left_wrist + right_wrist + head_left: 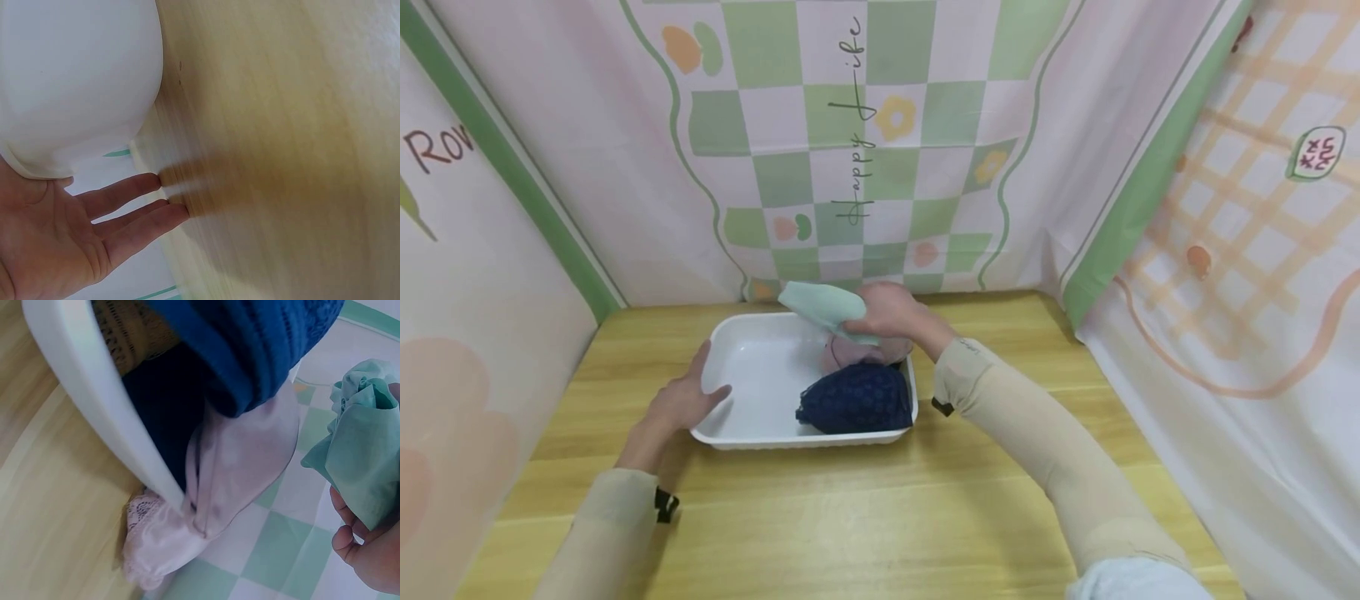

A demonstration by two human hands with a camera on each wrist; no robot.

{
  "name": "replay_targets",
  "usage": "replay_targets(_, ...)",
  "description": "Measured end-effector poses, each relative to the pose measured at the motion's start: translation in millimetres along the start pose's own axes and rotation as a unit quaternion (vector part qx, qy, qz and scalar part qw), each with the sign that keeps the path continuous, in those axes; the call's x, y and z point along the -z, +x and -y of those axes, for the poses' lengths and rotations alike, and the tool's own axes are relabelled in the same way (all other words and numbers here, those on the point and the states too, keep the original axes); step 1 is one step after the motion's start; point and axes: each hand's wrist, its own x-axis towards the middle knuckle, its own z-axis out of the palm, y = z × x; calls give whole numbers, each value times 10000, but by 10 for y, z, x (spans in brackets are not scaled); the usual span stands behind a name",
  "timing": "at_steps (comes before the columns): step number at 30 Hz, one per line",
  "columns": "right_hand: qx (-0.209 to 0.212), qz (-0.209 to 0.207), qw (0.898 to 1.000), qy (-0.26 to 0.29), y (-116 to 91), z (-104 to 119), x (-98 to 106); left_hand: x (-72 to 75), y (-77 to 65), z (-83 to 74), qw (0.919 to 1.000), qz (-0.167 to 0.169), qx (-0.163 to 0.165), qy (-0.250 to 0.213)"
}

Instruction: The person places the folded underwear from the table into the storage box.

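A folded mint-green cloth garment (823, 305) is gripped by my right hand (891, 310), above the back right part of a white tray (752, 442). In the right wrist view, fingers and thumb of that hand hold the soft green cloth (365, 447). Inside the tray's right side lies a navy lace garment (857, 400), bundled up. Behind it is a pink satin garment (250, 450), whose lace-edged end hangs over the rim. My left hand (681, 402) rests at the tray's left rim, thumb over the edge; its outer fingers (147, 231) stretch straight down toward the table.
The tray stands on a light wooden table (850, 517) near the back wall. Printed curtains (880, 167) hang behind and on both sides. Brown lace fabric (134, 334) shows beside the blue cloth in the right wrist view.
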Motion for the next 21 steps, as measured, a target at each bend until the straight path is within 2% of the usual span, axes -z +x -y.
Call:
replay_targets(8, -30, 291, 9995, -144, 125, 133, -44, 4, 7, 10, 10000, -11, 18, 37)
replay_targets(17, 68, 437, 9959, -789, 234, 225, -148, 11, 6, 10, 10000, 7, 41, 43)
replay_targets(21, 164, 517, 9951, -821, 255, 281, -143, 19, 2, 0, 10000, -14, 33, 50)
